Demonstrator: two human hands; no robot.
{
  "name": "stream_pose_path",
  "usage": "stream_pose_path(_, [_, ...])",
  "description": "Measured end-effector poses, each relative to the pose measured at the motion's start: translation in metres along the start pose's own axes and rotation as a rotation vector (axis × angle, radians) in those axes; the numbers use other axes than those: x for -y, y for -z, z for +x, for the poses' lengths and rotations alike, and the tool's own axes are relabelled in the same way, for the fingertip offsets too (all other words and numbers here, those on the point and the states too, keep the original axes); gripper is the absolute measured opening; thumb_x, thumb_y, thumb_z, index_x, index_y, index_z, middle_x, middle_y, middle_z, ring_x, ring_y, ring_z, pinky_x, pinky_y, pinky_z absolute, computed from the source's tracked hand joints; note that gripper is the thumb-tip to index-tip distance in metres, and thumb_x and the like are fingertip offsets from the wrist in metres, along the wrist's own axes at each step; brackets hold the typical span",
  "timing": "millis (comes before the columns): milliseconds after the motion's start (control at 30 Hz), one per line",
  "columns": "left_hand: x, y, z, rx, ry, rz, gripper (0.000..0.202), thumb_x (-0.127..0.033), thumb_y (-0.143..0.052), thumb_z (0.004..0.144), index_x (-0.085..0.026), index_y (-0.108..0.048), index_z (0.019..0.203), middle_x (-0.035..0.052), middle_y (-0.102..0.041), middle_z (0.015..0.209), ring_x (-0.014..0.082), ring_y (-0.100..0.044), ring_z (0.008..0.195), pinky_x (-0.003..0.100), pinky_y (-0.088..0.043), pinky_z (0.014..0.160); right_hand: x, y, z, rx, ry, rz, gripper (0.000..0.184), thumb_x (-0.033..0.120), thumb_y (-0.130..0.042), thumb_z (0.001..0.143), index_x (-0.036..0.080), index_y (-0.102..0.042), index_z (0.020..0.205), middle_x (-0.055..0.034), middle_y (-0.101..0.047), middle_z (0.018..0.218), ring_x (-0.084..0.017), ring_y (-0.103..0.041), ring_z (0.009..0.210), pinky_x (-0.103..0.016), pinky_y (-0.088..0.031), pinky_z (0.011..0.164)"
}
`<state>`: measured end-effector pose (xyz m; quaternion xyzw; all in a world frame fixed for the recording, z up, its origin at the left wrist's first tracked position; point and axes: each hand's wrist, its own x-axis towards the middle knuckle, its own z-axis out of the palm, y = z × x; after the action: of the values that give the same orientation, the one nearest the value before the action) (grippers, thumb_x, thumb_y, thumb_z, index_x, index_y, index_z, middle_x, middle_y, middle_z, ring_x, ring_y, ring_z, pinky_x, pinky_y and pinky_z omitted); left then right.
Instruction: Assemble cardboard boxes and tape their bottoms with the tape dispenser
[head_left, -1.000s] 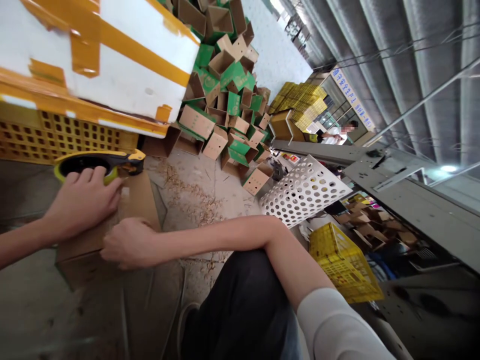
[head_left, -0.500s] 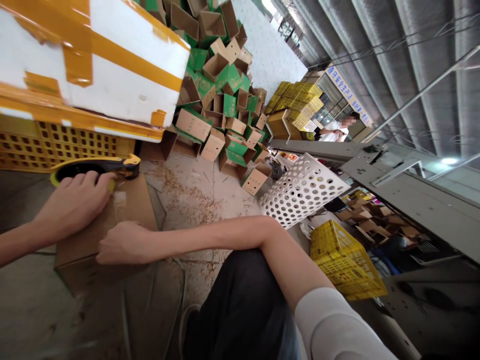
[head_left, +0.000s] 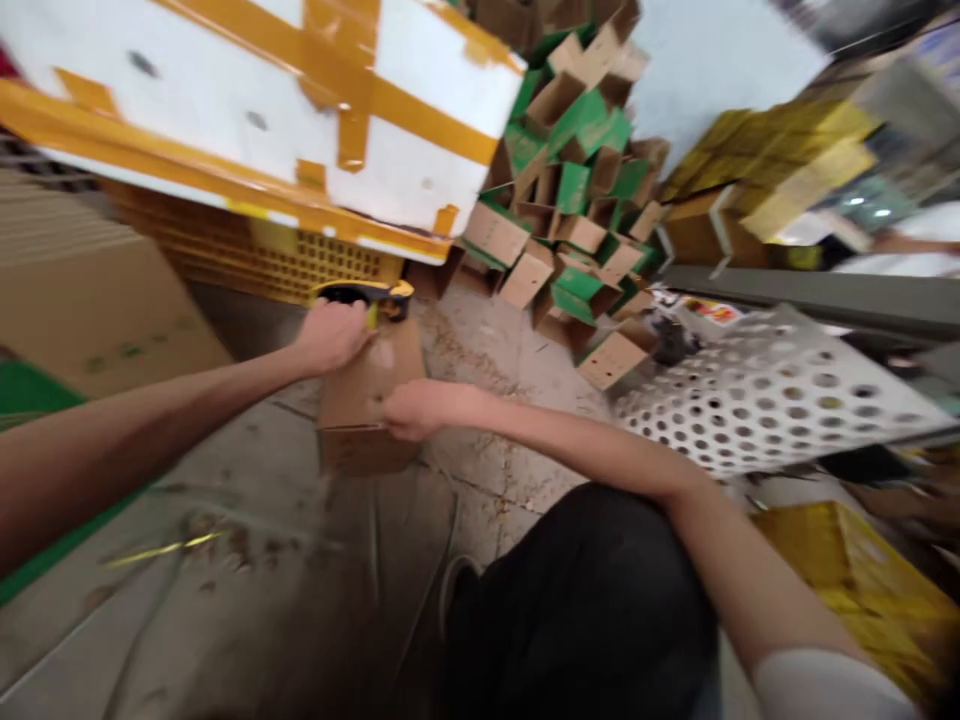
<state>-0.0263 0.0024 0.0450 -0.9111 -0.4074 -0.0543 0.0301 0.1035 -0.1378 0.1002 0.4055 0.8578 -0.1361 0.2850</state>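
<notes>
A small brown cardboard box (head_left: 367, 400) stands on the concrete floor, seen from above. My left hand (head_left: 330, 335) grips a yellow and black tape dispenser (head_left: 367, 295) at the box's far edge. The dispenser's roll is mostly hidden by my fingers. My right hand (head_left: 416, 410) lies flat against the box's top, with its fingers on the cardboard and nothing held. Both arms reach forward from me, over my dark trousers (head_left: 592, 600).
A white foam box bound with yellow tape (head_left: 255, 120) rests on a yellow crate (head_left: 300, 260). Behind it is a heap of brown-and-green carton pieces (head_left: 577, 190). To the right stand a white perforated basket (head_left: 772, 390) and a yellow crate (head_left: 855, 580). A person (head_left: 900, 240) stands far right.
The whole view has swung, and the box and hands now sit smaller and nearer the middle. My left hand still holds the tape dispenser, and my right hand stays on the box.
</notes>
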Motion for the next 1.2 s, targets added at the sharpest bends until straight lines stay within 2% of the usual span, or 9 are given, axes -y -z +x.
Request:
stream_pose_path(167, [0.011,0.007,0.009,-0.004,0.068,-0.044,0.046,-0.038,-0.042,0.109,0.001,-0.054,0.130,0.0294,-0.072,0.112,0.0413,-0.070,0.110,0.046,-0.044,0.099,-0.015,0.015,-0.010,-0.110,-0.043,0.064,0.025,0.027,-0.056,0.099,0.012,-0.074,0.091,-0.0091,-0.073,0.086,-0.013,-0.054,0.065,-0.030,-0.032,0.063])
stream_pose_path(333, [0.011,-0.006,0.008,-0.062,0.099,-0.137,0.044,-0.032,-0.041,0.108,0.003,-0.053,0.130,0.0310,-0.071,0.113,0.0404,-0.069,0.110,0.050,-0.043,0.102,0.018,0.009,0.003,-0.368,0.079,-0.046,0.025,0.025,-0.050,0.105,0.007,-0.065,0.116,-0.0167,-0.066,0.119,-0.020,-0.059,0.096,-0.034,-0.045,0.081])
stream_pose_path(467, [0.011,-0.015,0.008,-0.112,0.093,-0.175,0.043,-0.033,-0.043,0.107,0.003,-0.053,0.129,0.0307,-0.070,0.113,0.0402,-0.067,0.112,0.052,-0.040,0.106,0.061,-0.043,0.028,-0.259,0.366,-0.343,0.030,0.013,-0.042,0.105,0.010,-0.071,0.111,-0.0163,-0.068,0.120,-0.025,-0.062,0.107,-0.038,-0.051,0.083])
stream_pose_path(567, [0.013,-0.019,0.008,-0.124,0.087,-0.206,0.044,-0.031,-0.043,0.107,0.005,-0.053,0.131,0.0314,-0.068,0.117,0.0406,-0.065,0.115,0.053,-0.038,0.107,0.085,-0.094,0.038,-0.193,0.060,-0.462,0.040,0.010,-0.038,0.102,0.008,-0.075,0.115,-0.0273,-0.061,0.144,-0.027,-0.066,0.094,-0.042,-0.054,0.068])
stream_pose_path(633, [0.014,-0.021,0.009,-0.135,0.082,-0.224,0.043,-0.030,-0.043,0.107,0.005,-0.053,0.131,0.0314,-0.068,0.117,0.0406,-0.064,0.116,0.053,-0.037,0.107,0.092,-0.119,0.041,-0.169,-0.105,-0.483,0.049,0.009,-0.033,0.098,0.012,-0.075,0.125,-0.0245,-0.045,0.164,-0.030,-0.067,0.094,-0.049,-0.057,0.066])
stream_pose_path(733, [0.015,-0.023,0.009,-0.158,0.072,-0.218,0.041,-0.030,-0.044,0.107,0.003,-0.054,0.129,0.0306,-0.068,0.117,0.0408,-0.064,0.115,0.053,-0.038,0.106,0.091,-0.138,0.044,-0.191,-0.177,-0.471,0.063,0.005,-0.026,0.094,0.018,-0.069,0.139,-0.0162,-0.032,0.173,-0.032,-0.067,0.098,-0.054,-0.061,0.066])
stream_pose_path(900, [0.012,-0.023,0.007,-0.186,0.082,-0.215,0.040,-0.028,-0.042,0.107,0.003,-0.053,0.129,0.0319,-0.067,0.117,0.0422,-0.063,0.117,0.054,-0.038,0.106,0.081,-0.143,0.056,-0.226,-0.182,-0.466,0.073,0.001,-0.023,0.092,0.022,-0.058,0.152,-0.0129,-0.030,0.175,-0.032,-0.069,0.104,-0.055,-0.065,0.068])
stream_pose_path(1033, [0.011,-0.021,0.004,-0.179,0.064,-0.187,0.039,-0.029,-0.043,0.107,0.001,-0.055,0.127,0.0311,-0.068,0.117,0.0413,-0.065,0.115,0.051,-0.039,0.103,0.077,-0.138,0.066,-0.219,-0.134,-0.427,0.067,-0.003,-0.027,0.089,0.016,-0.059,0.145,-0.0227,-0.041,0.166,-0.030,-0.073,0.095,-0.051,-0.065,0.062])
stream_pose_path(1200, [0.015,-0.020,0.008,-0.146,0.050,-0.129,0.039,-0.033,-0.041,0.106,-0.002,-0.058,0.124,0.0279,-0.072,0.110,0.0398,-0.069,0.108,0.048,-0.043,0.098,0.081,-0.118,0.071,-0.229,-0.061,-0.493,0.046,0.005,-0.025,0.101,0.009,-0.059,0.132,-0.0253,-0.068,0.128,-0.025,-0.072,0.082,-0.038,-0.059,0.056])
